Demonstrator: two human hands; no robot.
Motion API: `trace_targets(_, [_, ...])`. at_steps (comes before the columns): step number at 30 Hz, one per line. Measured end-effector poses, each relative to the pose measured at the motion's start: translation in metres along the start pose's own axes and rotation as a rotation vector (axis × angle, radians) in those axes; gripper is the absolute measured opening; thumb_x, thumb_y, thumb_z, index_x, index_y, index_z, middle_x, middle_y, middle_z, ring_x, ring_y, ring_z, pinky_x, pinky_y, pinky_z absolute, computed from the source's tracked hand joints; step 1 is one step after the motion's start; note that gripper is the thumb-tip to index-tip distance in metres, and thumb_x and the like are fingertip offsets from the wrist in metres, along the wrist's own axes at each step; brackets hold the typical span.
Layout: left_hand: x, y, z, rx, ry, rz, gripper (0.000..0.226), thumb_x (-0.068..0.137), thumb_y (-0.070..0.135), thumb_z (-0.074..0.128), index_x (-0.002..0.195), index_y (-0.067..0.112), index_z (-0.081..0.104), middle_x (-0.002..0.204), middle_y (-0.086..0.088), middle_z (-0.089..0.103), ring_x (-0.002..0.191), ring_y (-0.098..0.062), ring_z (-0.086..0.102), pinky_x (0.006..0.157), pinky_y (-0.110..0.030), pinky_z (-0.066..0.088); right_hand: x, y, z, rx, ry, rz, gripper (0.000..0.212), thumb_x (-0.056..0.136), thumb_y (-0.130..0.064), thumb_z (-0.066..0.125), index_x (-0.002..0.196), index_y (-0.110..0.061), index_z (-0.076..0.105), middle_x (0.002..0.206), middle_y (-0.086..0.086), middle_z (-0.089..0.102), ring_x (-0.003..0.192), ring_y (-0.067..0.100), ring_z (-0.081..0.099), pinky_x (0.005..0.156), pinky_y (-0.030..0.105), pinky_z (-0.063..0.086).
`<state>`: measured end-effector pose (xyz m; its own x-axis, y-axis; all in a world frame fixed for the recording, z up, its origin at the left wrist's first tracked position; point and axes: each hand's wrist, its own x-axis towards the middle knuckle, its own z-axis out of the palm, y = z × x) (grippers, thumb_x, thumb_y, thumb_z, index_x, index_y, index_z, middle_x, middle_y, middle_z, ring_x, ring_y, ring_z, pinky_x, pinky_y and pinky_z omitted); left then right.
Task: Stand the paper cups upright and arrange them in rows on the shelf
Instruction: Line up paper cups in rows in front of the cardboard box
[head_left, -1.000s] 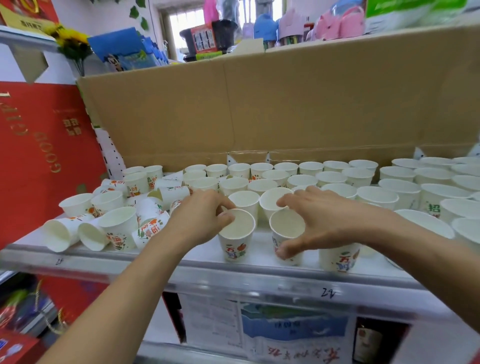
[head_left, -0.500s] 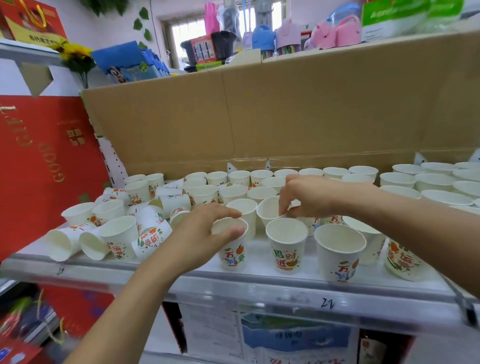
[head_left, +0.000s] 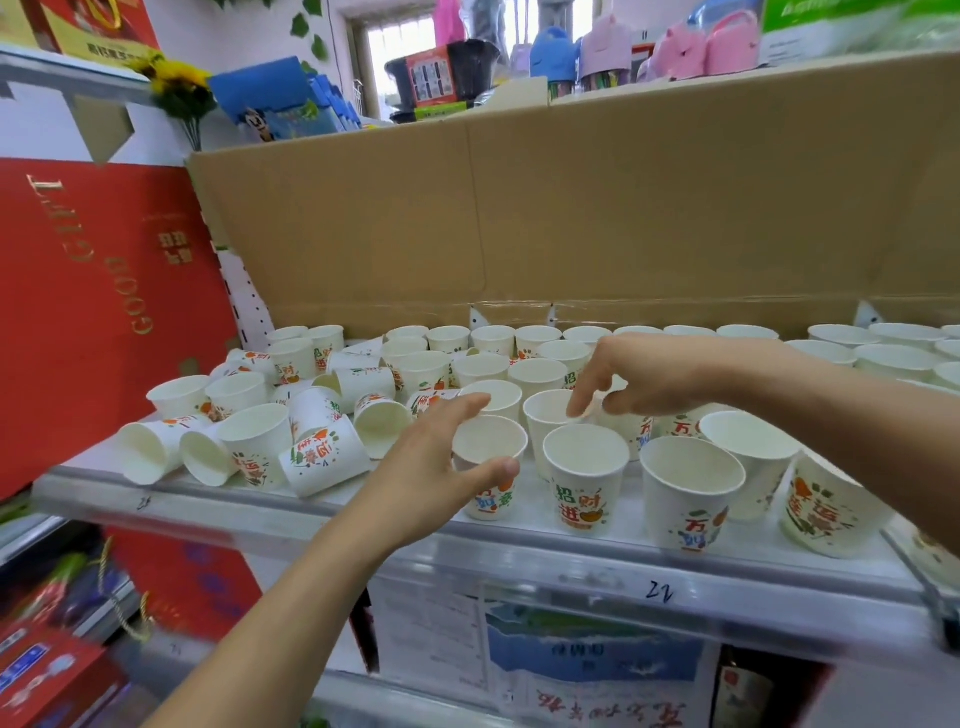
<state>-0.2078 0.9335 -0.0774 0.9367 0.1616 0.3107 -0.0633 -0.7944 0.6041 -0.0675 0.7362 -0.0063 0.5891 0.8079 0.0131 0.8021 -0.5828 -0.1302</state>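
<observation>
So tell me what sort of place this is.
Probably a small shop: a shelf with a handwritten number on its edge, red gift boxes to the left, and pink bags among other goods stacked above the cardboard.

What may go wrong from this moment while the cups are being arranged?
1. The left hand grips a front cup among close neighbours; moving it may knock the next cup over.
2. The right forearm passes low over upright cups and may sweep them.
3. Tipped cups lie near the shelf edge and may roll off.
</observation>
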Motion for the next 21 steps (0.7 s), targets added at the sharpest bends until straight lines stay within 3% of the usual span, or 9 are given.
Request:
trace_targets(2, [-0.005, 0.002, -0.002, -0.016, 0.047, -0.012, 0.073, 0.081, 0.05, 0.068, 0.144, 0.035, 0.036, 0.146, 0.013, 0.04, 0.126, -0.006, 0.042, 0.109, -0.037, 0.038, -0.004, -0.005, -0.004, 0.03, 0.09, -0.034, 0.034, 0.092, -0.01, 0.056, 0.108, -0.035, 0.07, 0.089, -0.03, 0.054, 0.091, 0.0, 0.054, 0.062, 0.003, 0.035])
trace_targets(5, [-0.025, -0.003, -0.005, -0.032, 0.176, -0.04, 0.067, 0.082, 0.05, 0.065, 0.141, 0.039, 0.036, 0.142, 0.018, 0.041, 0.124, -0.004, 0.041, 0.106, -0.034, 0.039, -0.01, -0.023, -0.005, 0.086, 0.198, -0.112, 0.024, 0.092, -0.019, 0.06, 0.11, -0.032, 0.07, 0.098, -0.026, 0.058, 0.1, 0.005, 0.053, 0.078, 0.019, 0.039])
trace_targets(8, [-0.049, -0.018, -0.003, 0.076, 0.255, 0.037, 0.058, 0.085, 0.046, 0.064, 0.138, 0.036, 0.042, 0.139, 0.018, 0.044, 0.127, 0.001, 0.038, 0.107, -0.026, 0.034, -0.01, -0.046, 0.002, 0.083, 0.233, -0.191, 0.023, 0.091, -0.026, 0.062, 0.112, -0.031, 0.07, 0.114, -0.017, 0.063, 0.108, 0.004, 0.052, 0.09, 0.024, 0.039])
trace_targets(11, [-0.062, -0.043, -0.012, 0.231, 0.23, 0.085, 0.055, 0.086, 0.042, 0.064, 0.136, 0.034, 0.044, 0.137, 0.016, 0.044, 0.126, 0.002, 0.035, 0.105, -0.021, 0.031, -0.005, -0.071, 0.009, 0.07, 0.241, -0.23, 0.023, 0.091, -0.031, 0.061, 0.113, -0.032, 0.068, 0.116, -0.015, 0.063, 0.109, 0.003, 0.051, 0.089, 0.023, 0.039])
trace_targets(14, [-0.064, -0.069, -0.032, 0.207, 0.315, 0.072, 0.052, 0.086, 0.036, 0.067, 0.133, 0.029, 0.048, 0.129, 0.018, 0.043, 0.121, 0.006, 0.032, 0.099, -0.014, 0.024, 0.007, -0.103, 0.014, 0.055, 0.263, -0.259, 0.024, 0.092, -0.031, 0.06, 0.114, -0.029, 0.069, 0.113, -0.014, 0.066, 0.1, 0.001, 0.053, 0.088, 0.025, 0.044])
trace_targets(17, [-0.061, -0.094, -0.051, 0.202, 0.414, 0.059, 0.052, 0.083, 0.028, 0.072, 0.131, 0.025, 0.05, 0.125, 0.014, 0.047, 0.117, -0.002, 0.039, 0.098, -0.021, 0.029, 0.03, -0.137, 0.025, 0.057, 0.283, -0.234, 0.028, 0.091, -0.036, 0.058, 0.116, -0.028, 0.067, 0.11, -0.011, 0.067, 0.095, 0.004, 0.057, 0.086, 0.031, 0.05])
trace_targets(21, [-0.055, -0.128, -0.086, 0.319, 0.49, 0.072, 0.052, 0.08, 0.033, 0.069, 0.127, 0.022, 0.052, 0.124, 0.006, 0.053, 0.114, -0.014, 0.045, 0.096, -0.032, 0.038, 0.073, -0.178, 0.05, 0.031, 0.259, -0.024, 0.04, 0.09, -0.047, 0.055, 0.111, -0.014, 0.065, 0.106, 0.001, 0.067, 0.093, 0.022, 0.061, 0.081, 0.038, 0.052])
